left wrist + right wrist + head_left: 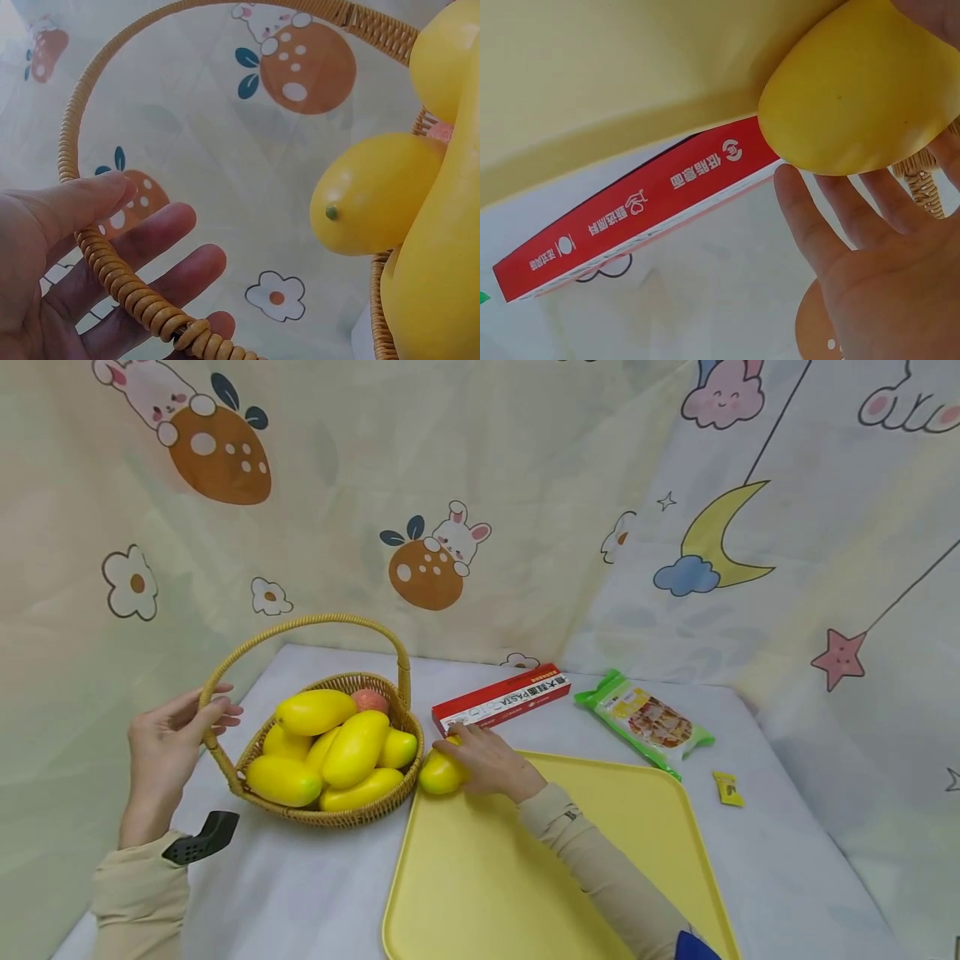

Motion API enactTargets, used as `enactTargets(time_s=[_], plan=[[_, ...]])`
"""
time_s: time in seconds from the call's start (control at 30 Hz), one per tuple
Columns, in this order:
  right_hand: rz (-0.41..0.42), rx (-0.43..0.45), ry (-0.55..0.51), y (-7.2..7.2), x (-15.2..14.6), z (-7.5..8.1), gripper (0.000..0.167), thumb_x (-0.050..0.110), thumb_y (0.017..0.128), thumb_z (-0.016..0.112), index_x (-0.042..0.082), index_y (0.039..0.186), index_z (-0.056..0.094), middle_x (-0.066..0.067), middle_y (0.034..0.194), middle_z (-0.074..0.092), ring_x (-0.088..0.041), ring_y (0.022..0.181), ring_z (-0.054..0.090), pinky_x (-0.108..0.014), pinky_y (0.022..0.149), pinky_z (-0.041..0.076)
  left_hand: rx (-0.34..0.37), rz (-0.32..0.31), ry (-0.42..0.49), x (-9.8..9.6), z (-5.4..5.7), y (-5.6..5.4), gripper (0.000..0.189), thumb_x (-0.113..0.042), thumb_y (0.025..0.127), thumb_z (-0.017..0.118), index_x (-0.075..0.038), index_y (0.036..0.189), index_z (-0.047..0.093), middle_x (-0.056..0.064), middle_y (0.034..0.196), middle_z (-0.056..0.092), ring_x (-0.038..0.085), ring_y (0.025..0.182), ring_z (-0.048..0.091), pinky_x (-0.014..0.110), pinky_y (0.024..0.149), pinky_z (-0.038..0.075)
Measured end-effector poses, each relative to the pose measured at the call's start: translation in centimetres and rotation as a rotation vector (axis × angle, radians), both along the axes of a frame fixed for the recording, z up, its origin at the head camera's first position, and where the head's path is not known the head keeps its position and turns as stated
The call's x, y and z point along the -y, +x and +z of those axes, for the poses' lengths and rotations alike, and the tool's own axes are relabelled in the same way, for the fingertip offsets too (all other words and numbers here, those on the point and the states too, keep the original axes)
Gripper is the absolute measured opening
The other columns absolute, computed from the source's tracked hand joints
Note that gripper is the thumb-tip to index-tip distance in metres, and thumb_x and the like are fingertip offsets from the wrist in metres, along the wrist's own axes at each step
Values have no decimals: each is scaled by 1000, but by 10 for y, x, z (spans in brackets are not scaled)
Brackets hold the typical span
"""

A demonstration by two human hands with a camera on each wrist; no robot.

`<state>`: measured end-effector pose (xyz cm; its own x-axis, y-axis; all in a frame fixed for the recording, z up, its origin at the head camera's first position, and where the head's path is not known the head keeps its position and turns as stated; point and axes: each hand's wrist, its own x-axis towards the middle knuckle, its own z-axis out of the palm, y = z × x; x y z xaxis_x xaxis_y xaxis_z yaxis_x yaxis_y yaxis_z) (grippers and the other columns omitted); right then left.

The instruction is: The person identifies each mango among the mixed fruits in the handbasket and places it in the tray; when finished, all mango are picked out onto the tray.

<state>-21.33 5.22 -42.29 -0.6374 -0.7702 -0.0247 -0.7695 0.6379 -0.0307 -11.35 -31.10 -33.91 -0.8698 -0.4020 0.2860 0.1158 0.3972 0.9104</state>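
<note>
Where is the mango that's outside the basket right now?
In the head view, the loose mango is slightly below centre, held by the right hand at the far left corner of the yellow tray, just right of the basket.

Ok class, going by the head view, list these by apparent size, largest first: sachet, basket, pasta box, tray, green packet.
1. Tray, though partly cut off
2. Basket
3. Pasta box and green packet: too alike to rank
4. Sachet
</note>
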Motion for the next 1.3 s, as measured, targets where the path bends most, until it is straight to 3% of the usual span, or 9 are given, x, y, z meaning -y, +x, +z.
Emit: enactTargets(time_s=[0.27,0.5,0.77,1.03,1.3], plan=[[47,-29,-30,-1,-1,11,67,13,77,80,21,135,49,-10,137,46,-26,122,48,-43,105,43,-17,-9,1,0,0,0,35,-20,93,64,-1,122,64,-17,79,70,1,70,68,10,69,52],[121,-52,-166,-1,13,46,59,4,78,75,15,132,53,-8,130,51,-21,110,53,-33,95,48,-9,-7,-12,0,2,-1,37,-22,93,63,-1,123,63,-18,79,70,0,71,68,10,69,52],[253,-118,-168,0,51,77,63,9,80,74,16,137,50,-5,130,51,-20,113,51,-31,91,47,11,2,-16,-1,1,0,38,-24,93,63,-3,125,63,-20,80,69,1,72,68,10,69,52],[301,-96,-144,0,87,77,65,16,80,77,19,138,49,-7,145,43,-18,129,44,-31,104,41,1,0,-22,-2,-1,0,38,-24,93,63,-1,124,63,-20,80,69,0,72,68,10,69,52],[324,-71,-52,3,110,71,71,1,79,70,26,141,47,-4,143,44,-16,133,36,-30,110,35,4,-13,29,0,1,1,36,-21,93,63,-1,123,64,-17,80,70,0,71,68,9,70,51]])
